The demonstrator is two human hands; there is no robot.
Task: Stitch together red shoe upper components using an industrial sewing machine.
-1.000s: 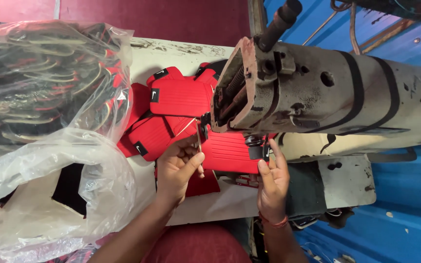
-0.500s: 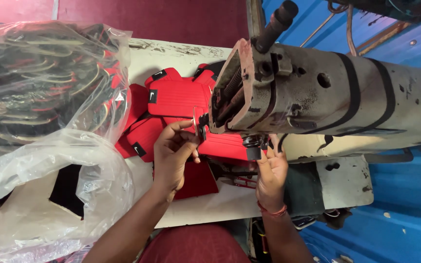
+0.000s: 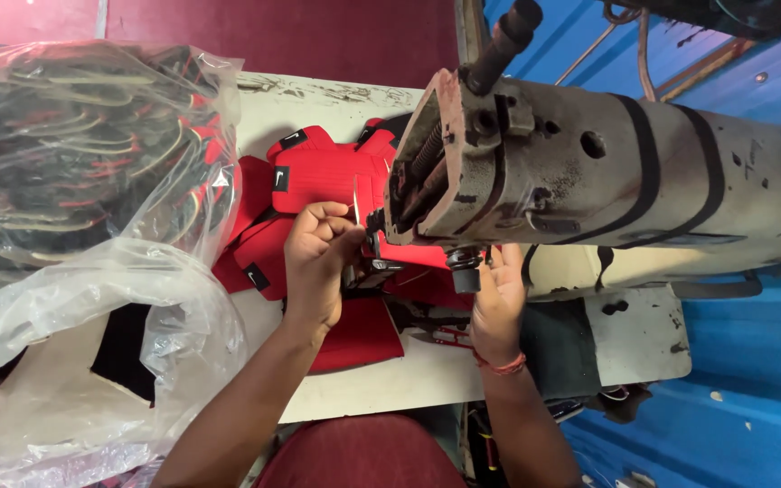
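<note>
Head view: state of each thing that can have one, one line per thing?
left hand: fingers curled in a pinch at the machine's needle area, over the red pieces
right hand: open, palm against the machine base under the head
sewing machine: worn, paint chipped, face end uncovered with spring showing
red fabric pieces: stacked flat on the table
clear plastic bag: crumpled, full of dark pieces

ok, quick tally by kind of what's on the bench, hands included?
Hands: 2, left hand pinching a small thin item at the machine head, right hand open under it
Sewing machine: 1
Clear plastic bags: at least 2
Red fabric pieces: at least 4, overlapping, exact count unclear
Total: at least 9
</note>
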